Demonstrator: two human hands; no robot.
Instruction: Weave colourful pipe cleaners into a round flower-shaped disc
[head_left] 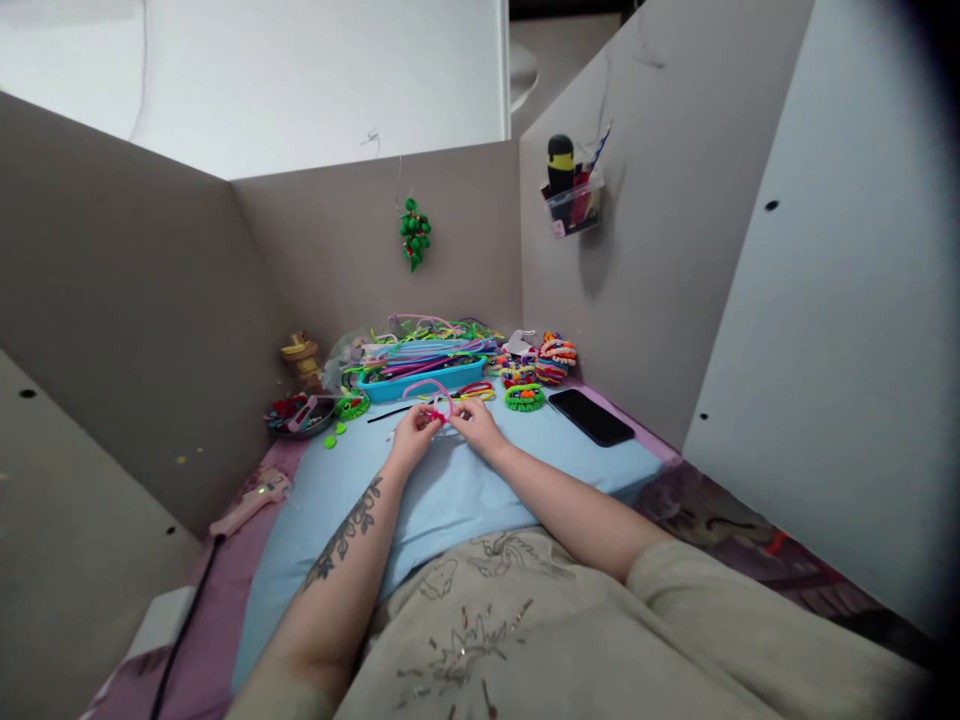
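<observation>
Over the blue cloth (480, 490), my left hand (414, 436) and my right hand (480, 430) work close together on a pink pipe cleaner (429, 384). One stem loops up above my fingers, and a bright pink twisted part sits between the fingertips. My left thumb and fingers pinch it from the left side; my right ones do so from the right. Fine detail between the fingers is too small to make out. Just beyond my hands lie scissors (480, 392) with red and yellow handles and a black stick (388, 413).
A blue tray (424, 380) heaped with pipe cleaners stands behind. Right of it are a green fuzzy figure (523, 398), a multicoloured one (555, 358) and a phone (591, 417). Left are a bowl (300, 428) and a pink glue gun (255, 500). Grey panels (457, 240) enclose the table.
</observation>
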